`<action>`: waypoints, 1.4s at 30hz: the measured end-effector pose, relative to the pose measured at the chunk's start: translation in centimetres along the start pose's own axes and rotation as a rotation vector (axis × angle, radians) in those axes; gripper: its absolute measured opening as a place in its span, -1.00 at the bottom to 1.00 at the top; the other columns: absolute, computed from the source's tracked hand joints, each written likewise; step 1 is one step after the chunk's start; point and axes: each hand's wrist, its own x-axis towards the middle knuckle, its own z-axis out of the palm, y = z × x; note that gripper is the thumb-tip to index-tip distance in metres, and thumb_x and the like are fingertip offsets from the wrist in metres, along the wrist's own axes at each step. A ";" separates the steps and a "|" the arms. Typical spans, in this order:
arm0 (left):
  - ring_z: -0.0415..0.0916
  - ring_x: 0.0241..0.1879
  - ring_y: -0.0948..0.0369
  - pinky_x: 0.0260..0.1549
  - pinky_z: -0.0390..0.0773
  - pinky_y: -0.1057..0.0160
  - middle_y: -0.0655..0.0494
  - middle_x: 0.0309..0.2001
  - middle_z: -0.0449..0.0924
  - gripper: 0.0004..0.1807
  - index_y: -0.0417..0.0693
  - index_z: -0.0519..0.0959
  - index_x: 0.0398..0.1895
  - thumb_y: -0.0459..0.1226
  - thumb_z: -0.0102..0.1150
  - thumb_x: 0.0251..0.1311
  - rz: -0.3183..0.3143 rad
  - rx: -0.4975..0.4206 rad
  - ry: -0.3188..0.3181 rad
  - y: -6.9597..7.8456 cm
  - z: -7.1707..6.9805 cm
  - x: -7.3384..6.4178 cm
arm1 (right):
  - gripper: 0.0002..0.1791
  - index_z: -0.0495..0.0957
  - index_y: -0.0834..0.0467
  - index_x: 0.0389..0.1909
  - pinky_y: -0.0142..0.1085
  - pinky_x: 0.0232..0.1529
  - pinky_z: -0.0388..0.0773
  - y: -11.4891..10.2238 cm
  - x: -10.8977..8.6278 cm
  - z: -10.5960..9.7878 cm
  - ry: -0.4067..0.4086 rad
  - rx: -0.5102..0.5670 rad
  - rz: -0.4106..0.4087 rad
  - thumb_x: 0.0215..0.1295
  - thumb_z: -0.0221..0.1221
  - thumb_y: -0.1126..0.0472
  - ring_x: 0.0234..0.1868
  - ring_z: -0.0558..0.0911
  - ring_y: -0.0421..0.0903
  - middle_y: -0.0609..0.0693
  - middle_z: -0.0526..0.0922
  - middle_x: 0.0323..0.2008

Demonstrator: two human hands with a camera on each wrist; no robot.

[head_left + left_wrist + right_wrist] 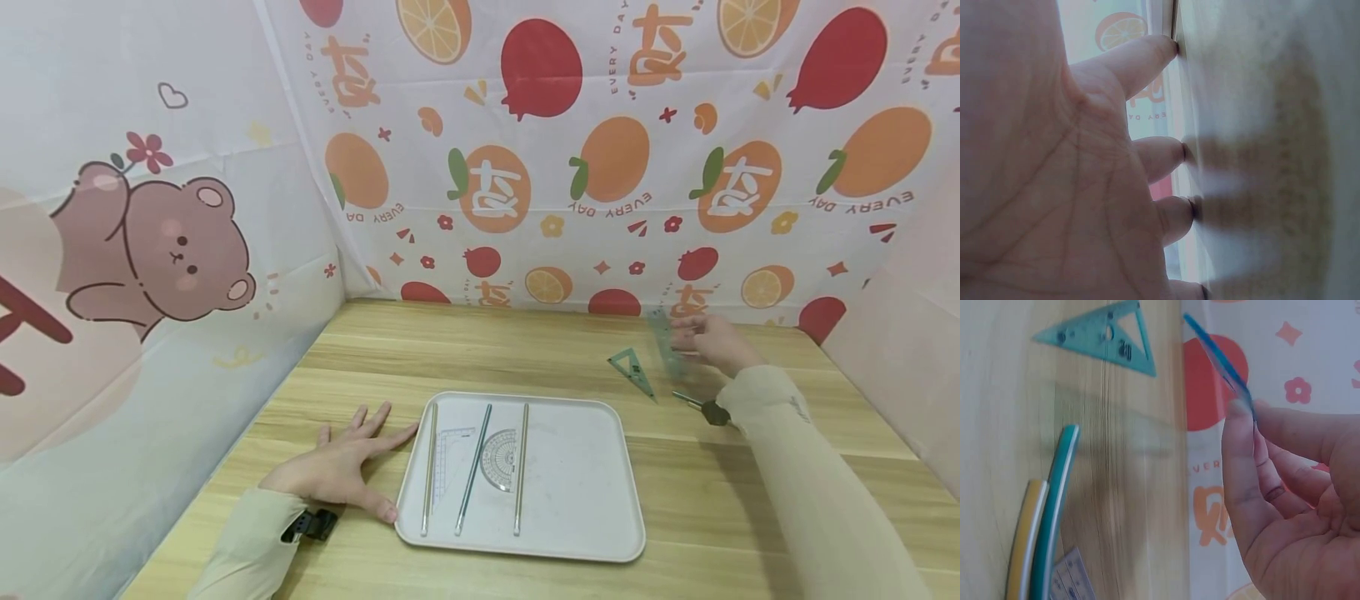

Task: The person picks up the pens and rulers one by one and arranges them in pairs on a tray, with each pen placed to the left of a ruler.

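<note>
Between thumb and fingers my right hand (716,342) pinches a translucent green ruler (663,342), held up near the back of the table; in the right wrist view the ruler (1219,357) shows almost edge-on. A small green set square (634,373) lies on the wood to its left. My left hand (333,468) spreads its fingers on the table at the left edge of a white tray (577,546), the thumb right at the rim. Inside the tray are two gold pencils (430,471) (521,471), a teal pencil (472,471), a clear set square (442,462) and a clear protractor (498,461).
Under my right wrist lie a teal stick (1054,506), a yellow stick (1025,540) and a clear piece with ruler markings (1074,578). A fruit-print cloth (540,167) hangs behind the table, and a bear-print cloth (187,250) stands along the left side.
</note>
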 end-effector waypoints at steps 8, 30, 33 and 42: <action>-0.44 0.66 -0.55 0.25 -0.47 -0.86 -0.42 0.73 -0.26 0.38 0.30 0.23 0.71 0.35 0.68 -0.30 0.000 0.013 0.008 -0.2 0.0 0.1 | -0.24 0.12 0.38 0.65 -0.07 0.34 0.67 -0.6 -0.9 0.6 -0.073 -0.035 -0.022 0.61 0.18 0.20 0.19 0.65 -0.06 0.42 0.44 0.43; -0.39 0.66 -0.55 0.27 -0.44 -0.85 -0.40 0.73 -0.23 0.38 0.38 0.20 0.71 0.35 0.68 -0.30 0.006 0.013 0.023 0.0 0.0 0.0 | -0.18 0.02 0.33 0.69 -0.38 0.15 0.73 -0.7 -1.9 3.1 -0.101 0.092 -0.041 0.59 0.20 0.24 0.00 0.67 -0.27 0.27 0.50 0.26; -0.38 0.66 -0.55 0.27 -0.43 -0.85 -0.41 0.73 -0.22 0.39 0.40 0.19 0.71 0.36 0.67 -0.30 0.009 0.015 0.026 0.0 0.0 -0.1 | -0.17 0.01 0.32 0.70 -0.36 0.16 0.73 -0.9 -2.2 3.5 -0.114 0.101 -0.057 0.59 0.20 0.25 0.02 0.67 -0.23 0.28 0.50 0.26; -0.39 0.65 -0.57 0.26 -0.42 -0.86 -0.42 0.73 -0.22 0.39 0.39 0.18 0.72 0.36 0.67 -0.30 0.013 0.016 0.026 0.1 -0.1 -0.1 | -0.16 0.06 0.25 0.70 -0.36 0.07 0.75 -1.7 -3.3 4.9 -0.134 0.092 -0.078 0.57 0.25 0.23 0.01 0.68 -0.12 0.26 0.52 0.19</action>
